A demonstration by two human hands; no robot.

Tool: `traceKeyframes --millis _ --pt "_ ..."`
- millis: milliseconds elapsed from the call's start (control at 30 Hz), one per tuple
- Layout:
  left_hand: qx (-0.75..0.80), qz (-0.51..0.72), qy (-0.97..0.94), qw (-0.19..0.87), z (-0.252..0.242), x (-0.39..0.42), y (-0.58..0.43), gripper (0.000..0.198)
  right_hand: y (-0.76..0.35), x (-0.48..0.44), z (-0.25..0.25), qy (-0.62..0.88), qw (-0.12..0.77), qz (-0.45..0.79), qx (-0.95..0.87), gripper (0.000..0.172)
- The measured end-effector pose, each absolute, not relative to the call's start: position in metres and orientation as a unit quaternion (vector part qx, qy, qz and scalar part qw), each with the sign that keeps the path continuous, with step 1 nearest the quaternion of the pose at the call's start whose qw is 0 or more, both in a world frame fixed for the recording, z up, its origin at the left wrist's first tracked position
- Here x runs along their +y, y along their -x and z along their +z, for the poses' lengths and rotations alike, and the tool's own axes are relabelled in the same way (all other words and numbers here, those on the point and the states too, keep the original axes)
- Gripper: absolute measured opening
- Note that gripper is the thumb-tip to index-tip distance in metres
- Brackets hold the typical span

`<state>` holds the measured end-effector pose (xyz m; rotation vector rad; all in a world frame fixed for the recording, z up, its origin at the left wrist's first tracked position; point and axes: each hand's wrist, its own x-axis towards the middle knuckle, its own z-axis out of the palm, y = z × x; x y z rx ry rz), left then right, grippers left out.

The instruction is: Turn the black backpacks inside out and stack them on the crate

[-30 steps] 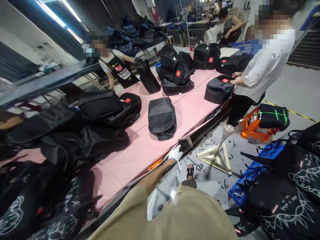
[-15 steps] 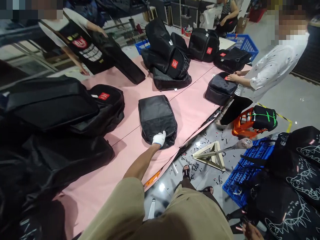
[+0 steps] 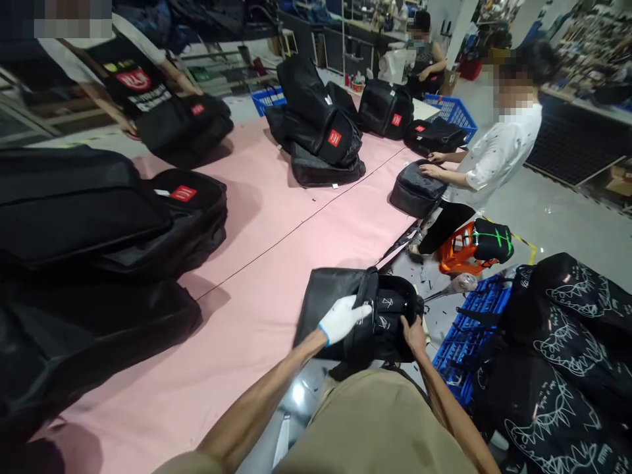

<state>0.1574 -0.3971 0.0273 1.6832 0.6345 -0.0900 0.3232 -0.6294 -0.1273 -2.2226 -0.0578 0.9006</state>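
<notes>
A black backpack (image 3: 326, 296) lies tilted over the near edge of the pink-covered table, its strap side with white markings showing on the right. My left hand (image 3: 344, 320), in a white glove with a blue cuff, is closed on the middle of the backpack, by a raised fold. Bare, my right hand (image 3: 415, 336) grips the right side of the same backpack, thumb on top; its other fingers are partly hidden.
Black bags (image 3: 113, 204) pile up at left, and another heap (image 3: 316, 118) stands at the back. Two co-workers (image 3: 498, 145) handle bags at the table. A blue crate (image 3: 464, 336), backpacks with white drawings (image 3: 548, 395) and an orange stool (image 3: 457, 253) stand at right.
The backpack has moved from mid-table to the near edge and turned, its strap side now showing. My right hand has come from the lower right onto it. The left co-worker's bag has turned.
</notes>
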Motion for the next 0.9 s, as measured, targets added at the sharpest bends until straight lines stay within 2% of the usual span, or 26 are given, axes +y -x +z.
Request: traceKeyframes --millis 100,200,333,433,500,567,633,700,767,800,900 --pt "0.232 -0.054 -0.727 0.644 0.065 -0.406 -0.131 0.044 -0.344 -0.642 -0.122 0.900 0.321 0.294 -0.016 0.061" --pt "0.237 -0.045 -0.726 0.644 0.089 -0.405 -0.119 0.045 -0.359 -0.640 -0.110 0.923 0.306 0.226 -0.058 0.059" --pt "0.213 -0.094 -0.812 0.536 0.107 -0.400 -0.108 0.028 -0.368 -0.623 -0.077 0.932 0.336 0.089 -0.105 0.059" --pt "0.155 -0.164 -0.852 0.472 0.121 -0.398 -0.104 0.031 -0.370 -0.622 -0.040 0.906 0.384 -0.012 -0.175 0.049" --pt "0.167 -0.137 -0.846 0.488 0.129 -0.394 -0.112 0.037 -0.368 -0.629 -0.014 0.878 0.400 -0.098 -0.245 0.046" --pt "0.229 -0.045 -0.825 0.515 0.130 -0.387 -0.135 0.041 -0.362 -0.639 0.007 0.858 0.390 -0.152 -0.298 0.046" --pt "0.241 0.035 -0.828 0.506 0.119 -0.384 -0.171 0.051 -0.353 -0.650 0.020 0.855 0.367 -0.174 -0.323 0.047" --pt "0.158 0.037 -0.879 0.448 0.095 -0.391 -0.212 0.088 -0.343 -0.663 0.028 0.863 0.347 -0.176 -0.323 0.047" --pt "0.052 -0.013 -0.930 0.363 0.062 -0.411 -0.247 0.129 -0.336 -0.679 0.032 0.874 0.345 -0.168 -0.298 0.047" --pt "0.005 -0.015 -0.942 0.334 0.045 -0.424 -0.261 0.135 -0.334 -0.688 0.034 0.878 0.351 -0.167 -0.278 0.047" --pt "-0.095 0.120 -0.942 0.298 0.007 -0.463 -0.288 0.109 -0.337 -0.716 0.041 0.884 0.382 -0.180 -0.201 0.044"
